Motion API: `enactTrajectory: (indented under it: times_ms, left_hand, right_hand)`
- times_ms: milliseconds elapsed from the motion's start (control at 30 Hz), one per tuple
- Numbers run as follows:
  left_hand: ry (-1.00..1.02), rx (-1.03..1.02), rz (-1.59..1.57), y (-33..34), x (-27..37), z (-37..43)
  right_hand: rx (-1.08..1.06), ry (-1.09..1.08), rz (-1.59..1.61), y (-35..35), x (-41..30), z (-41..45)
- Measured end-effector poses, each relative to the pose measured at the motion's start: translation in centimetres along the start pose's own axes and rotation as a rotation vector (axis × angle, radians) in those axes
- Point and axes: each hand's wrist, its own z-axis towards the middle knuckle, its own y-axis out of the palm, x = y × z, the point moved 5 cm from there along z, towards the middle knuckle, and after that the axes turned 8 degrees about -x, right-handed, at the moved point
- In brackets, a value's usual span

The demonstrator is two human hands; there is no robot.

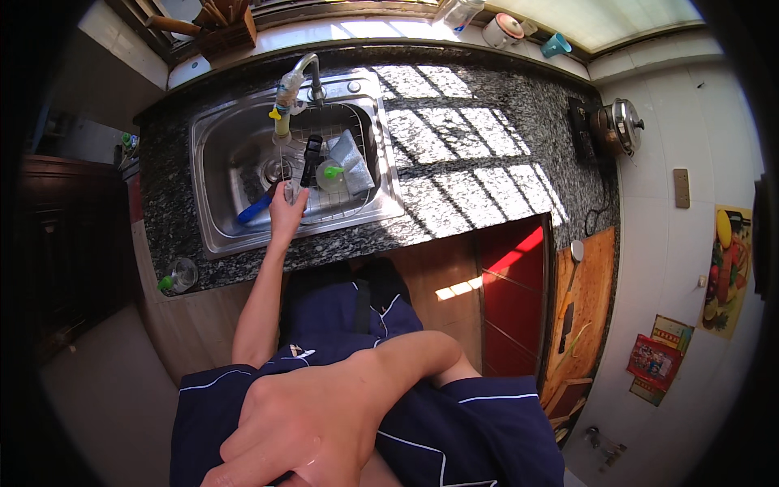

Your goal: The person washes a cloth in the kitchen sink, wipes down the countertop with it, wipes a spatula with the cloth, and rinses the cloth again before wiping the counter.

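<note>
My left hand (288,210) reaches into the stainless steel sink (207,176), with a small clear object (291,191) between thumb and fingers, below the faucet (309,70). Just left of the fingers lies a blue-handled tool (254,209). A wire rack on the sink's right side holds a black object (312,159), a clear bottle with a green top (332,173) and a silvery folded sheet (352,164). My right hand (298,426) is large and close to the camera, in front of my torso; it looks wet, and its fingertips are hidden or cut off.
Another green-topped clear bottle (182,275) lies at the granite counter's (444,146) front left corner. At the far right stands a lidded metal pot (619,128). Along the windowsill are a wooden utensil holder (225,36), a lidded enamel mug (503,30) and a blue cup (555,45).
</note>
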Motion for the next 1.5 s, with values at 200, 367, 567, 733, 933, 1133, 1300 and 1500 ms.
enactTrajectory:
  times_ms: [200, 367, 567, 733, 933, 1133, 1300, 1500]
  left_hand:
    - [0.037, -0.151, -0.049, 5.2, 1.2, -1.5]
    - [0.301, -0.067, -0.035, 9.5, 1.9, -1.9]
    - [-0.102, -0.044, -0.429, 8.7, 4.3, -2.1]
    - [-0.23, -0.019, -0.89, 7.0, 2.3, -4.0]
    - [-0.315, 0.245, -1.021, 2.0, -2.6, -3.5]
    - [-0.369, 0.36, -0.807, -2.3, -4.4, -2.0]
    - [-0.383, 0.298, -0.696, -4.6, -5.6, 0.3]
    - [-0.385, 0.249, -0.531, -6.2, -5.0, 1.1]
  right_hand:
    - [-0.124, 0.296, -0.228, -2.4, -2.3, -5.1]
    - [0.396, 0.671, -0.655, -10.7, -2.7, -19.1]
    - [0.873, 0.983, -0.559, -15.0, -1.5, -33.6]
    - [0.576, 1.135, -0.72, -15.6, 4.4, -32.7]
    - [0.249, 1.004, -0.822, -13.4, 12.8, -28.7]
    - [0.155, 1.057, -0.71, -11.1, 20.0, -27.7]
    - [0.267, 1.072, -0.712, -10.7, 23.5, -27.7]
    - [0.331, 1.186, -0.659, -11.2, 25.3, -27.3]
